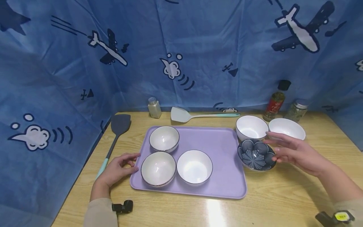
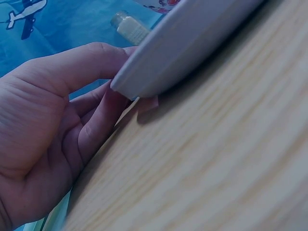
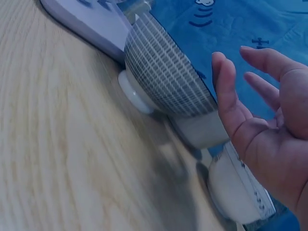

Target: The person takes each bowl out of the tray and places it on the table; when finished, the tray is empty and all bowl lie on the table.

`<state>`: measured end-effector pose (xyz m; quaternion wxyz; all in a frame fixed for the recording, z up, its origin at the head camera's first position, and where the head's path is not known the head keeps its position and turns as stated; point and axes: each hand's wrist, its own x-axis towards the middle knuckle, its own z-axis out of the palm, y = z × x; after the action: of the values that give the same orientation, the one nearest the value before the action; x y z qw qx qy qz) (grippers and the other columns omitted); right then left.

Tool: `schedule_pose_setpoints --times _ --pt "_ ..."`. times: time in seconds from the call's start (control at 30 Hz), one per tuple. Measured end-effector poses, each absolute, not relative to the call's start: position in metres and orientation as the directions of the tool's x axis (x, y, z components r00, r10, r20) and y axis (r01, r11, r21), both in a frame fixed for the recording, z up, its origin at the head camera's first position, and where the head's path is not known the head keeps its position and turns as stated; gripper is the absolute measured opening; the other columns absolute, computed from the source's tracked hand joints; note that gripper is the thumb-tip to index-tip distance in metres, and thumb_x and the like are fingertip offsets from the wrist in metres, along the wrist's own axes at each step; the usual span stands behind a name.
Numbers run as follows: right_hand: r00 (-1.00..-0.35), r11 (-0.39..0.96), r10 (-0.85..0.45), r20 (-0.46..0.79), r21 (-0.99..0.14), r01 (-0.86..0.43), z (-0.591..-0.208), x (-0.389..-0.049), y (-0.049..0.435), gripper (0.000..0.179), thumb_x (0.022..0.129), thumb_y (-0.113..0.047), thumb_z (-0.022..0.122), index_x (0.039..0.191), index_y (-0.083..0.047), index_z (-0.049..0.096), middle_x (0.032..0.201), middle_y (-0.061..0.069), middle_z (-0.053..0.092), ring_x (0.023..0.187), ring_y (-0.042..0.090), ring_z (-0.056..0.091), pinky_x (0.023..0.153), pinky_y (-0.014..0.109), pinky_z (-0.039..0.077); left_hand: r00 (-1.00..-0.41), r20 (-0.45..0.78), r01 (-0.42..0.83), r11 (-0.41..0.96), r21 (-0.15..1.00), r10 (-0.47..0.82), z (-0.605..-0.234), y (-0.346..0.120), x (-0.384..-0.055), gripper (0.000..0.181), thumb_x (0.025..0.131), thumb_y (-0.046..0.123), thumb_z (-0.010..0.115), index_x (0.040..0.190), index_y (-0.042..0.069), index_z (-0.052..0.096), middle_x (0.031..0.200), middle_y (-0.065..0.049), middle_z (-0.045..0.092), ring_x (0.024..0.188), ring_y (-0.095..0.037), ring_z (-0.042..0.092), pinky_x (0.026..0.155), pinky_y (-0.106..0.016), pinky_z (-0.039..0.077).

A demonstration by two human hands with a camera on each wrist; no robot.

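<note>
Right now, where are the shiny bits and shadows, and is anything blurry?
Head view: white glare on the table, on the near side of the purple tray; right wrist view: a soft shadow on the table near the patterned bowl; left wrist view: the table's grain looks blurry.

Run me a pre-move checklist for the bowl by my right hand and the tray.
1. Left hand on the lilac tray: ok, grips its left edge.
2. Three white bowls on the tray: ok, all upright.
3. Petal-patterned bowl on the tray: not ok, mostly past the right edge.
4. Right hand gripping that bowl: not ok, fingers spread beside it.
5. Right fingertips touching its rim: cannot tell.
6. White-headed spatula off the tray: ok, lies behind it.
</note>
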<state>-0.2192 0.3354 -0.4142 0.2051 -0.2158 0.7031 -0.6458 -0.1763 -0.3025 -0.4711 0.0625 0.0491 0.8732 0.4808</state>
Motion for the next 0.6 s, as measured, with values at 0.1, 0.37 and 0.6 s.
schedule_pose_setpoints --times 0.1,0.37,0.6 --pt "-0.802 0.072 -0.598 -0.004 -0.996 -0.049 -0.411 -0.221 0.329 0.056 0.104 0.002 0.041 0.157 -0.011 0.028 0.140 -0.008 0.060 0.093 0.019 0.071 0.082 0.031 0.058 -0.987 -0.062 0.025 0.528 0.849 0.147 -0.472 -0.302 -0.177 0.056 0.084 0.019 0.080 0.136 0.013 0.062 0.110 -0.009 0.061 0.094 -0.013 0.060 0.087 -0.018 0.044" --pt "-0.738 0.034 -0.675 0.004 -0.999 -0.037 -0.403 -0.235 0.304 0.056 0.103 0.004 0.042 0.156 -0.009 0.029 0.141 0.002 0.059 0.099 0.019 0.071 0.087 0.036 0.057 -0.987 -0.055 0.034 0.530 0.847 0.152 -0.474 -0.304 -0.177 0.055 0.084 0.019 0.080 0.136 0.014 0.062 0.110 -0.009 0.062 0.094 -0.013 0.060 0.087 -0.019 0.044" --pt "-0.702 0.061 -0.712 -0.014 -0.997 -0.041 -0.399 -0.247 0.282 0.058 0.102 0.003 0.046 0.156 -0.006 0.028 0.141 0.003 0.058 0.105 0.025 0.069 0.088 0.040 0.057 -0.987 -0.055 0.036 0.535 0.844 0.154 -0.473 -0.304 -0.177 0.055 0.085 0.020 0.080 0.137 0.014 0.061 0.114 -0.009 0.062 0.095 -0.013 0.060 0.088 -0.018 0.044"
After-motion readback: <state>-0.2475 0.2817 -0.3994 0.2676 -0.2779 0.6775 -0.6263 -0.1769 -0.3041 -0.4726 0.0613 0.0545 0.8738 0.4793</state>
